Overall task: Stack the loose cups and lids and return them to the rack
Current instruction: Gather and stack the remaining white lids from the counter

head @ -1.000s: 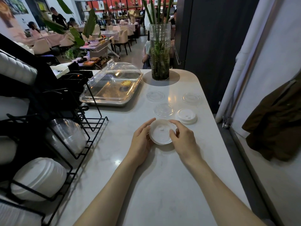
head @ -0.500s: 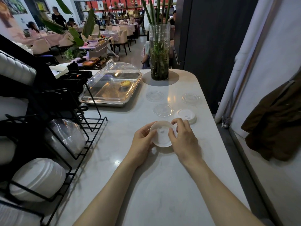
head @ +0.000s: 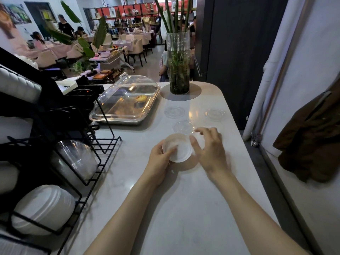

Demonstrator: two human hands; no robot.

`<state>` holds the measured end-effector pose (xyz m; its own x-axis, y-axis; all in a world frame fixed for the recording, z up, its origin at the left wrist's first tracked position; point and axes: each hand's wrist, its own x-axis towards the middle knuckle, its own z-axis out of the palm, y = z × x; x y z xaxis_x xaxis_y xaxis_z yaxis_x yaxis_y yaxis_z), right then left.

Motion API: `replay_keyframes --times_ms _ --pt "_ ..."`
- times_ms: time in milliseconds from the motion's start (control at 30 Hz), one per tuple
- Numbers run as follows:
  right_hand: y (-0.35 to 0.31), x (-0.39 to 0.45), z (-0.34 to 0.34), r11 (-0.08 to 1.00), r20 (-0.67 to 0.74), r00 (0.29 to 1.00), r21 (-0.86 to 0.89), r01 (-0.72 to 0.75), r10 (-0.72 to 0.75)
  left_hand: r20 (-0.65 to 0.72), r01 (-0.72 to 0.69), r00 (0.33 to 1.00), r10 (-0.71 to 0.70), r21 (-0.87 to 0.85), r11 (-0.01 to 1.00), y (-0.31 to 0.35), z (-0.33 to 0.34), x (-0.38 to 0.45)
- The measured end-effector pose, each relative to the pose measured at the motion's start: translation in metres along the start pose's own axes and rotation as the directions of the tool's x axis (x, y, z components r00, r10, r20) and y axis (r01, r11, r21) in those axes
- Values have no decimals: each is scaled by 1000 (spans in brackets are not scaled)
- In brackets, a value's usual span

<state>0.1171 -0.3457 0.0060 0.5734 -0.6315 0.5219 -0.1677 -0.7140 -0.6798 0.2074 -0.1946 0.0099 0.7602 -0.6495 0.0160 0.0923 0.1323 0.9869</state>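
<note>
Counter point(head: 184, 208) of pale marble, rounded at its far right corner, carries all items. Left hand point(head: 160, 159) grips a round white plastic lid point(head: 177, 147), thumb lying across its inside, lid tilted and raised off the surface near mid-counter. Right hand point(head: 209, 148) is just right of the lid, fingers loosely curled with motion blur; whether it pinches anything cannot be told. Flat clear plastic lid point(head: 184, 127) lies just beyond the white one. Two further clear round lids sit toward the far edge: one point(head: 174, 112) near the covered tray, one point(head: 214, 113) by the right edge. Black wire rack point(head: 88, 162) stands along the left edge, holding stacked clear domed lids point(head: 77, 161) and stacked white lids point(head: 44, 208). Steel tray under a clear cover point(head: 127, 102) and a tall glass vase of green stems point(head: 178, 63) occupy the far end.
</note>
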Motion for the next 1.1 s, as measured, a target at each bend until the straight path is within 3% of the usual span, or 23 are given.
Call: replay_keyframes --times_ms 100,167,267,433,567,700,767,867,1000,1100 --pt "24 18 -2 979 -91 989 -154 -133 120 -109 35 993 -35 -6 999 -4 1 4" --pt "37 26 -1 935 -14 969 -263 -240 245 -154 48 987 -49 -9 999 -7 2 6" --pt "50 34 0 879 134 934 -404 -254 332 -177 51 983 -49 6 999 -8 0 7" --pt "52 51 -2 862 236 902 -454 -226 361 -185 60 982 -48 55 997 -7 1 7" --pt "48 53 -7 861 240 886 -431 -270 397 -199 66 978 -65 -3 998 -6 1 7" --pt "37 48 -8 905 228 893 -277 -322 388 -197 72 977 -79 -43 996 -5 3 7" --pt "31 44 -11 915 254 884 -10 -403 393 -201 78 976 -87 -56 995 -5 3 7" --pt "20 38 -15 787 377 849 357 -502 370 -205 91 973 -108 -93 991 -4 2 6" --pt "7 26 -15 678 457 823 488 -549 338 -192 91 975 -109 -101 991 0 3 3" --pt "3 18 -14 684 484 813 474 -555 324 -177 109 976 -125 -102 989 1 2 3"
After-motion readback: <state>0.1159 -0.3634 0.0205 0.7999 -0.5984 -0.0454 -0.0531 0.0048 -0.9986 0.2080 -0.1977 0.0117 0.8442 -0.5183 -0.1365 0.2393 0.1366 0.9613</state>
